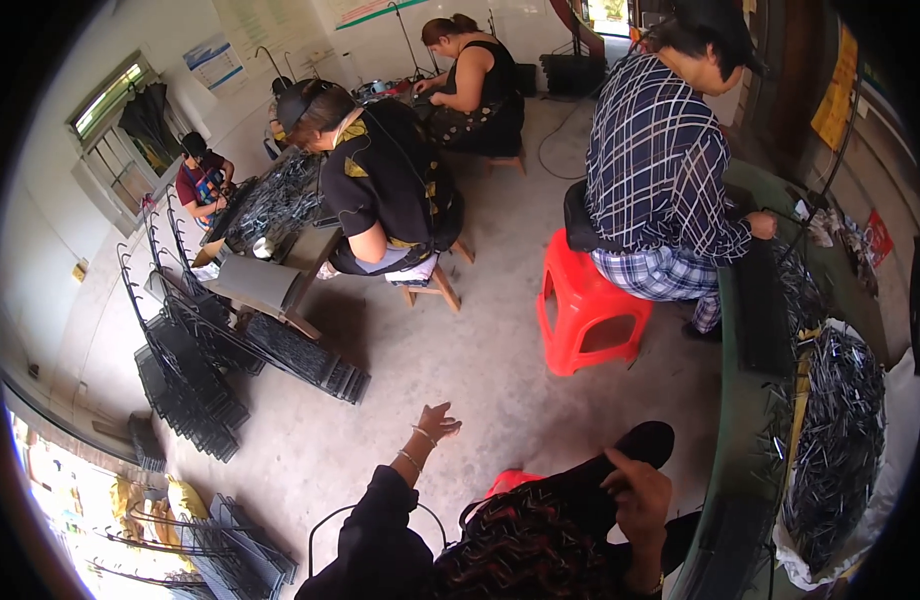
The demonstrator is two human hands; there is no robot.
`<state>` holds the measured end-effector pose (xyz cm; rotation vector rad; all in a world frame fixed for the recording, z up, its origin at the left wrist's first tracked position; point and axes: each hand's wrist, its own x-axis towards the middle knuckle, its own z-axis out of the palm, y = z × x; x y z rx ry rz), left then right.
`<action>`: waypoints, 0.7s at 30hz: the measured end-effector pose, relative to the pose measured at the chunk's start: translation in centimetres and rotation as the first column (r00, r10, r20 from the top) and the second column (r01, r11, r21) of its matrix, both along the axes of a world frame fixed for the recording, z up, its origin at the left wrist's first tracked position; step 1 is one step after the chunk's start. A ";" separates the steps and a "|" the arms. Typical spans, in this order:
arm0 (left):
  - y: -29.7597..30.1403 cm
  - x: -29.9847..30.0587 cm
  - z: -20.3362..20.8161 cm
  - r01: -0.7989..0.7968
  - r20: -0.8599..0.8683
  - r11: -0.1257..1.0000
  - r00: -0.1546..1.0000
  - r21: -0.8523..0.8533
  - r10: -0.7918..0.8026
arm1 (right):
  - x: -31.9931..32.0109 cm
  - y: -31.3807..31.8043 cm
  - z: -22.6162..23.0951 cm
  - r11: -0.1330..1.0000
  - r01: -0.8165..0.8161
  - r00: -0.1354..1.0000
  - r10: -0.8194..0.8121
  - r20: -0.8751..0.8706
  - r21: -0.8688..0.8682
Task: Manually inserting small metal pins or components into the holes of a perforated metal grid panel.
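Observation:
My left hand (440, 422), with two bracelets at its wrist, reaches out over the bare concrete floor. Its fingers are apart and nothing shows in them. My right hand (640, 492) hovers over my lap, near the table edge, with a finger stretched out and the others loosely bent; I see nothing held in it. Beneath me part of a red stool (512, 481) shows. Closest to my right hand is the long green-topped table (715, 470). On it a white sack (905, 440) lies open, full of thin dark strips (835, 440).
A person in a checked shirt (650, 150) sits ahead on a red plastic stool (590, 300). Several people work around another table (260, 280) heaped with dark strips (280, 200). Black hooked racks (185, 385) stand at left; more racks (245, 550) lie at lower left.

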<state>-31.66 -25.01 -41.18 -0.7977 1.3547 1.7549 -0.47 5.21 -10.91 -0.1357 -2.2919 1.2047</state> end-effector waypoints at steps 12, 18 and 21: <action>11.4 1.5 2.2 -0.130 0.062 0.972 0.991 0.194 0.121 | 1.3 2.8 -4.1 0.967 0.256 0.955 -0.256 0.149 0.022; 25.4 11.3 15.9 0.794 -0.519 0.411 0.605 0.448 -0.604 | 4.5 10.8 -7.1 0.417 0.629 0.659 -0.734 0.165 -0.656; 27.2 16.7 25.0 0.964 -0.648 0.073 0.227 0.256 -0.727 | 6.6 11.6 -9.7 0.363 0.664 0.609 -0.770 0.191 -0.654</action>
